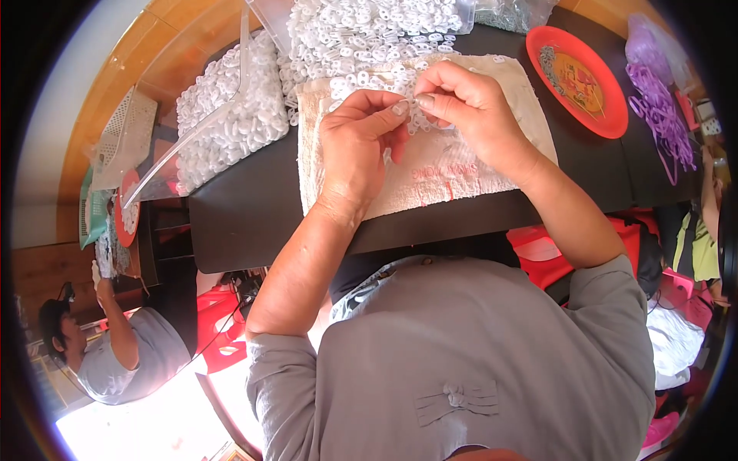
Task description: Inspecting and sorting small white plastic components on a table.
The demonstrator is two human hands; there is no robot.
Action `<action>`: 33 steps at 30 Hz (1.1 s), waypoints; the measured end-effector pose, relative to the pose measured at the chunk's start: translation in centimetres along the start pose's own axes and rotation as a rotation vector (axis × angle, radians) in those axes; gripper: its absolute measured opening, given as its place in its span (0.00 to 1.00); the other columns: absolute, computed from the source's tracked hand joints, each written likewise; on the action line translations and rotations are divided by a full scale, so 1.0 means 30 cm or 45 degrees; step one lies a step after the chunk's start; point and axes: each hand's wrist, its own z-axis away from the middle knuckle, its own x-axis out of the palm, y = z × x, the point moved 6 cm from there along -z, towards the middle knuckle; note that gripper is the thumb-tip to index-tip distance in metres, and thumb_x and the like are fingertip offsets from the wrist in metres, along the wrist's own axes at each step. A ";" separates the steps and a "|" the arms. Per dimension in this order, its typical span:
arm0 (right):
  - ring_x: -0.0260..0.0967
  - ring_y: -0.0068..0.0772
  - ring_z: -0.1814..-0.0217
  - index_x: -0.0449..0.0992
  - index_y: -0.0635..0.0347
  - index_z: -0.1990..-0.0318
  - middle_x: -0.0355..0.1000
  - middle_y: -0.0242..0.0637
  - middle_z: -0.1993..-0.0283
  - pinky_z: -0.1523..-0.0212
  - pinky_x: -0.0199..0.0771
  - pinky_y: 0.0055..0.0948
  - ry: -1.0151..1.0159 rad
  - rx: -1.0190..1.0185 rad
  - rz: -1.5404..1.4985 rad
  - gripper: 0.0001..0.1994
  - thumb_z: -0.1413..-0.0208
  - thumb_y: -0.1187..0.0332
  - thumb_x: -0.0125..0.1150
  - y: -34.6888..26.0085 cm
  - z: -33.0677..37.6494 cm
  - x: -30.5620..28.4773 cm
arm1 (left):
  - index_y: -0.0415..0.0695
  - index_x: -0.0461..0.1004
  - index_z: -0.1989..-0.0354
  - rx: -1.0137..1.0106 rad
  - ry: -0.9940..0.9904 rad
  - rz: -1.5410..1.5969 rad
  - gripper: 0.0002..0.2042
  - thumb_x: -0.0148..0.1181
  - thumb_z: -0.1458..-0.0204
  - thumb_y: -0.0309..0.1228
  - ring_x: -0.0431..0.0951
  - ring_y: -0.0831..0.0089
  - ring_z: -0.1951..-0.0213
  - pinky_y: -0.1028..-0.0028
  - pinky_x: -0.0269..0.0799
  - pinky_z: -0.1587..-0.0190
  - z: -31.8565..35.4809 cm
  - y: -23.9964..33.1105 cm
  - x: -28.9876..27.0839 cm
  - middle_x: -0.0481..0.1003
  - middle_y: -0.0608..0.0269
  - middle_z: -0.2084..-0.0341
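My left hand and my right hand meet over a cream towel spread on a black table. Both pinch small white plastic pieces between thumb and fingertips, at the near edge of a large heap of the same white pieces. The fingertips of the two hands touch or nearly touch. What exactly sits between the fingers is mostly hidden.
A clear bag of white pieces lies at the left. A red plate with small metal parts stands at the right, purple cords beyond it. Another person in grey sits at the lower left. Red stools stand beneath the table.
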 end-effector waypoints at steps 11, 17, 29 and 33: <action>0.62 0.17 0.67 0.70 0.64 0.62 0.68 0.28 0.68 0.65 0.64 0.19 0.023 -0.207 0.305 0.02 0.40 0.76 0.54 -0.062 0.010 0.005 | 0.32 0.73 0.64 0.029 0.056 -0.019 0.04 0.58 0.48 0.19 0.75 0.74 0.78 0.78 0.66 0.80 0.020 0.025 0.010 0.76 0.56 0.75; 0.64 0.21 0.67 0.70 0.64 0.61 0.69 0.32 0.68 0.64 0.66 0.21 0.008 -0.242 0.406 0.02 0.41 0.77 0.54 -0.053 0.012 0.013 | 0.33 0.73 0.64 0.079 0.077 -0.067 0.04 0.57 0.48 0.20 0.74 0.76 0.78 0.79 0.66 0.81 0.023 0.025 0.009 0.76 0.57 0.75; 0.69 0.30 0.66 0.69 0.64 0.61 0.72 0.38 0.68 0.63 0.69 0.27 0.039 -0.242 0.566 0.03 0.42 0.78 0.54 -0.060 0.019 0.018 | 0.33 0.74 0.65 0.134 0.110 -0.163 0.04 0.58 0.48 0.20 0.73 0.79 0.79 0.81 0.65 0.82 0.033 0.029 0.014 0.75 0.61 0.77; 0.70 0.33 0.66 0.69 0.64 0.61 0.72 0.39 0.68 0.63 0.69 0.28 0.046 -0.273 0.587 0.04 0.44 0.79 0.54 -0.065 0.020 0.022 | 0.33 0.74 0.66 0.151 0.117 -0.196 0.04 0.59 0.48 0.20 0.73 0.80 0.79 0.81 0.64 0.82 0.039 0.034 0.015 0.75 0.61 0.77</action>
